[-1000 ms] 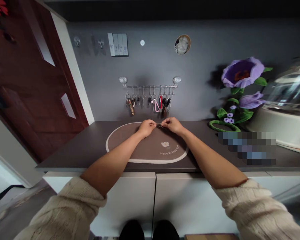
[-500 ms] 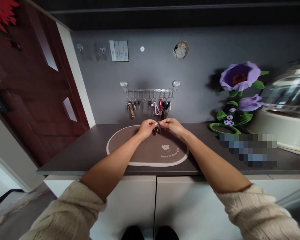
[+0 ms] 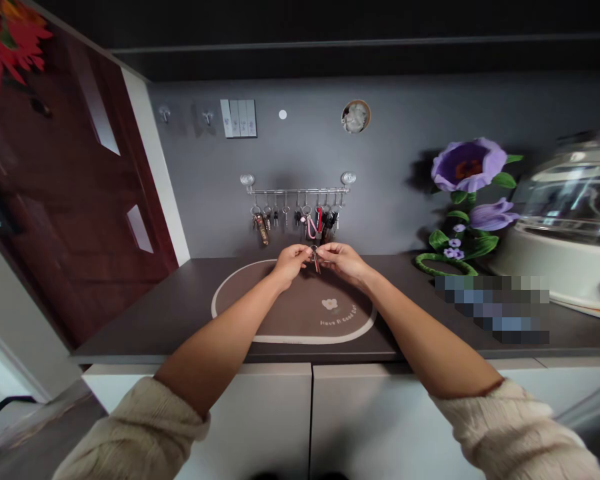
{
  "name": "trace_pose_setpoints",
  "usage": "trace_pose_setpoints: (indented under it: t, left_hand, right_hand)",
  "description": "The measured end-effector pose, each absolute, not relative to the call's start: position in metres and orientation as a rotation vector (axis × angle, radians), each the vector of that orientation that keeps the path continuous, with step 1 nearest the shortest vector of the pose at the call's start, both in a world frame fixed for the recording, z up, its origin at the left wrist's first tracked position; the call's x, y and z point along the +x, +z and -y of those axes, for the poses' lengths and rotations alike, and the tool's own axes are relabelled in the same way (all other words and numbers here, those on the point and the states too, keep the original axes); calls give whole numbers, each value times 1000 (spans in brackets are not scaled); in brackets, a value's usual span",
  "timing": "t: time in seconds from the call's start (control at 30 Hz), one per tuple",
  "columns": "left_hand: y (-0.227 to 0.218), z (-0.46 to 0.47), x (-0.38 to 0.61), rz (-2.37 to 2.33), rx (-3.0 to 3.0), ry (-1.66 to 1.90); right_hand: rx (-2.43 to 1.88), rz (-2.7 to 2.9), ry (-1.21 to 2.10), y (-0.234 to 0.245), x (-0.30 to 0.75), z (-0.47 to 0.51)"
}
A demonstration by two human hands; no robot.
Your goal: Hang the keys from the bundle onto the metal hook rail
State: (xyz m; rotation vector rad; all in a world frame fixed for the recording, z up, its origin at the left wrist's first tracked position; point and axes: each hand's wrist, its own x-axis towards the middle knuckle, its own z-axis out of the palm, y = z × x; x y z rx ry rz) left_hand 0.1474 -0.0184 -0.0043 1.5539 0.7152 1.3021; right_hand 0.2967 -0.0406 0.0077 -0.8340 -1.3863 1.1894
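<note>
**A:** Quick one: where's the little key ring (image 3: 313, 251) in this shot, and what are the hands doing?

**B:** It's pinched up in the air between both hands, over the back part of the oval brown mat (image 3: 240, 300). A thin dark-red piece (image 3: 317, 263) is seen hanging below it, though it's too small to make out properly. The left hand (image 3: 293, 261) and the right hand (image 3: 345, 261) are both closed into a pinch, with the ring gripped between them.

**A:** Nice. What's around it?

**B:** A metal key rail (image 3: 297, 191) is fixed to the grey wall (image 3: 395, 107) straight ahead, hung with bunches of keys. The mat is laid on a dark countertop (image 3: 155, 313) above white cabinets (image 3: 260, 413). A purple flower ornament (image 3: 467, 167) is placed off to the right, beside a white appliance with a clear domed lid (image 3: 565, 220). A dark red door (image 3: 70, 200) is seen on the left.
</note>
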Motion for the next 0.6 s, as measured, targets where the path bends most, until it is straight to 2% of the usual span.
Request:
trace_pose_setpoints:
  t: [0.6]
  left_hand:
    - [-5, 24, 151, -756, 1579, 1379]
  right_hand:
    - [-860, 1452, 804, 13, 298, 43]
